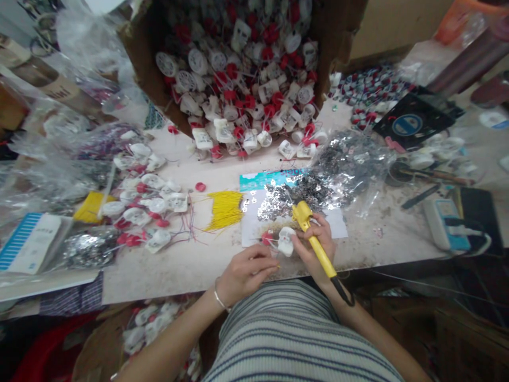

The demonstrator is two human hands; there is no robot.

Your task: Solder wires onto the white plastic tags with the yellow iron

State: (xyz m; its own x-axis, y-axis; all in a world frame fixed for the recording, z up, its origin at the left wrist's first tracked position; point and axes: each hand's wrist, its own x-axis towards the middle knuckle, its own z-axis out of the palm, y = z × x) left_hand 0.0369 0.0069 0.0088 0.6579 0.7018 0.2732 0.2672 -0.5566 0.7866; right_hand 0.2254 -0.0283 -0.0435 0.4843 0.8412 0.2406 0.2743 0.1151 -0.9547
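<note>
My right hand [322, 239] is closed with a yellow-handled soldering iron [320, 253] across it, cord end toward me. Its thumb and fingertips also grip a small white plastic part [286, 241]. A red round piece [268, 238] hangs by thin wires on the part's left side. My left hand [251, 269] pinches just below it; a thin yellow wire [278, 266] barely shows at the fingertips. Beyond the hands, a bundle of yellow wires [226, 210] lies beside a sheet of white paper [254, 217] strewn with small shiny metal pieces [274, 200].
A cardboard box [149, 69] full of white and red parts opens toward me at the back. More white parts [147, 204] lie left, near a blue-striped packet [29, 241]. A plastic bag of metal pieces [350, 164], a black fan [413, 119] and a power strip [445, 223] are right.
</note>
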